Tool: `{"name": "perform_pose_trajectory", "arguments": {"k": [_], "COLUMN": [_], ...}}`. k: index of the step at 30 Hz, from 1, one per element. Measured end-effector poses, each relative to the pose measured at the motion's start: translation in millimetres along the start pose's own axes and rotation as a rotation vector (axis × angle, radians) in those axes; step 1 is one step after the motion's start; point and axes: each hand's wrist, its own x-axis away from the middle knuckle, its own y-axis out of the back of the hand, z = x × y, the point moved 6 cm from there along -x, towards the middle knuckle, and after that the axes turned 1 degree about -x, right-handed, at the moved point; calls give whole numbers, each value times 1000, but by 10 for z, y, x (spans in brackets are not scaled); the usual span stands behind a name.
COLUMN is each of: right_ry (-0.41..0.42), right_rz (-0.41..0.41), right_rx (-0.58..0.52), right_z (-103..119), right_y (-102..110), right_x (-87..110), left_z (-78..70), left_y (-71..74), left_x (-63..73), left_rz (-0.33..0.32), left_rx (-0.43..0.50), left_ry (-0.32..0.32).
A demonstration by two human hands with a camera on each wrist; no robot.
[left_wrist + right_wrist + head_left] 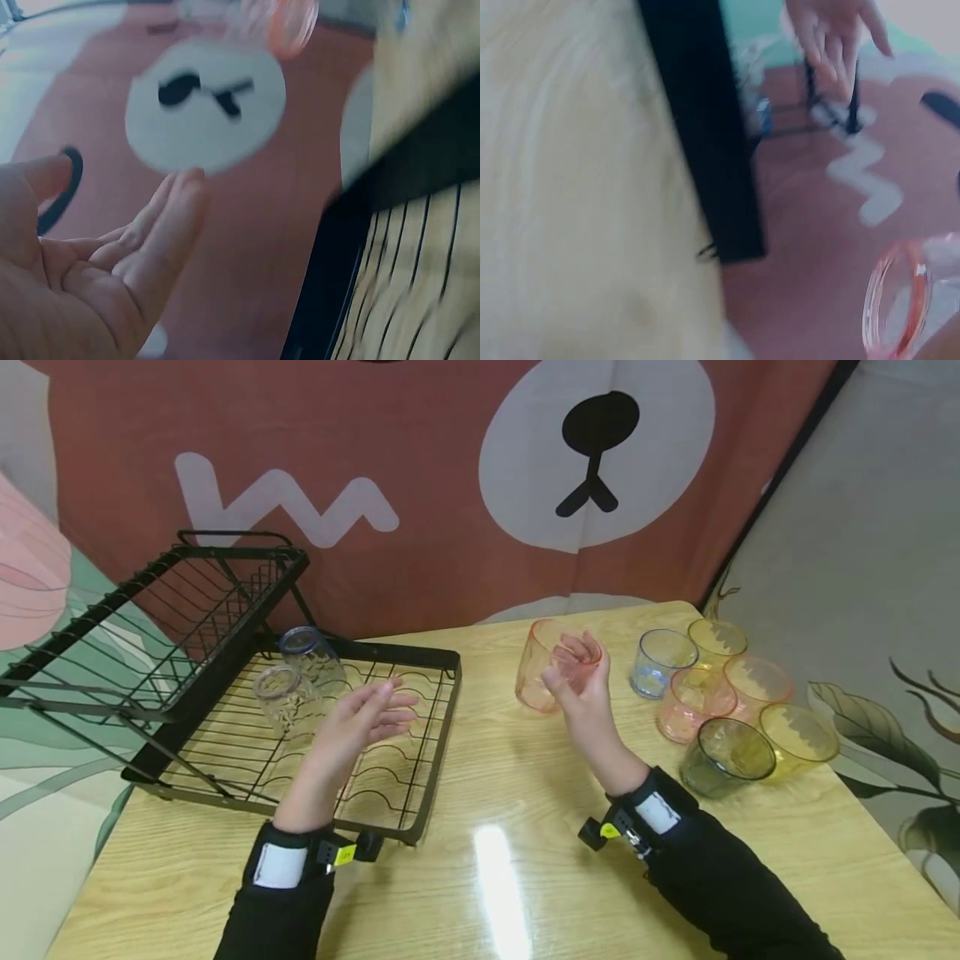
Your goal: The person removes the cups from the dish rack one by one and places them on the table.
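Observation:
My right hand [592, 710] holds a see-through pink-orange glass [534, 668] above the table, its fingers at one end of it. In the right wrist view the orange ring [894, 300] of this glass shows at the lower right, with a bit of finger beside it. My left hand [363, 718] is over the black dish rack [442, 735], fingers extended, holding nothing. Two glasses sit in the rack's lower tier just left of that hand: a clear one [279, 697] and a blue-tinted one [313, 653].
At the right of the table [465, 893] several tinted glasses stand close together: a blue one [652, 672], pink ones, yellow ones and a dark grey-green one [720, 768]. The rack's raised upper tier [225, 635] is at the left. A bear-print cloth [420, 577] hangs behind.

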Motion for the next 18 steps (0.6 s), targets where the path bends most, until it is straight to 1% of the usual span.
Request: {"name": "perform_pose_trajectory", "arguments": {"k": [2,4,5,8,10,12,14,18], "right_ry": [-42,-101,-133,-238,-301,-352,-373,-346], "right_rz": [-64,-113,-134,-194,-234,-275,-313,-381], "right_rx": [87,186,217,241,244,248,258,284], "right_z": [-107,-221,-276,-440,-533,-606,-657,-720], "right_y": [130,246,291,402,461,511,558,640], "right_x": [-25,-44,-54,-77,-85,-83,-79,-71], "left_z": [-14,-44,-59,-71,-42,11,71,201], "left_y": [207,405,498,743,873,972,1052,1152], "left_x": [-13,-24,-29,-88,-152,-218,-269,-331], "left_rz": [-88,-169,-210,-312,-362,-390,-411,-398], "left_rx": [-128,-304,-390,-649,-778,-869,-931,-1006], "left_ry": [-13,-25,-25,-17,-2,24,58,128]}}
